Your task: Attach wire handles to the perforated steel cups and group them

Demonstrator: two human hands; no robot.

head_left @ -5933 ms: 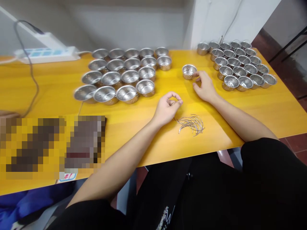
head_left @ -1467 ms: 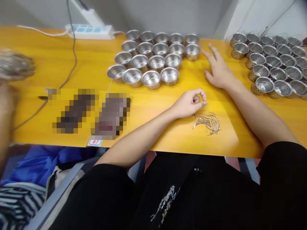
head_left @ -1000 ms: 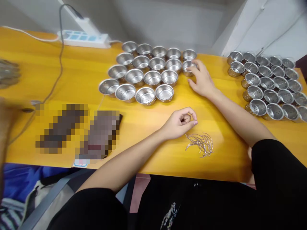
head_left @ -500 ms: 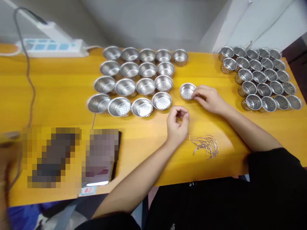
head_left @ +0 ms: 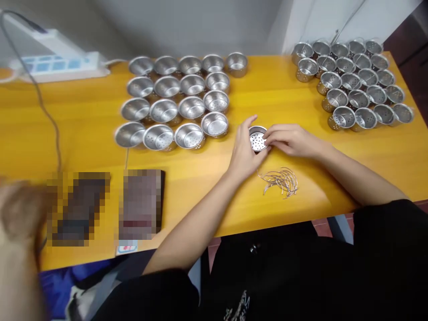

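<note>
A small perforated metal cup (head_left: 257, 141) is between my two hands over the yellow table. My left hand (head_left: 245, 149) curves around its left side, thumb beneath the near edge and forefinger stretched past the rim. At the cup's right side, my right hand (head_left: 290, 140) has its fingers closed on the rim, the fingertips partly inside. Just below the hands lies a loose pile of thin curved metal wires (head_left: 282, 182). Rows of similar cups (head_left: 189, 136) stand to the left of my hands.
More cups, with thin wires across them, stand in rows (head_left: 366, 118) at the far right. A white power strip (head_left: 63, 66) with a cable lies back left. Two blurred-out flat objects (head_left: 142, 205) lie front left. Another person's hand (head_left: 23, 209) shows at the left edge.
My left hand has moved up from beside the cup and now wraps around it. The cup has come nearer to me with my right hand. The whole view has shifted slightly.
</note>
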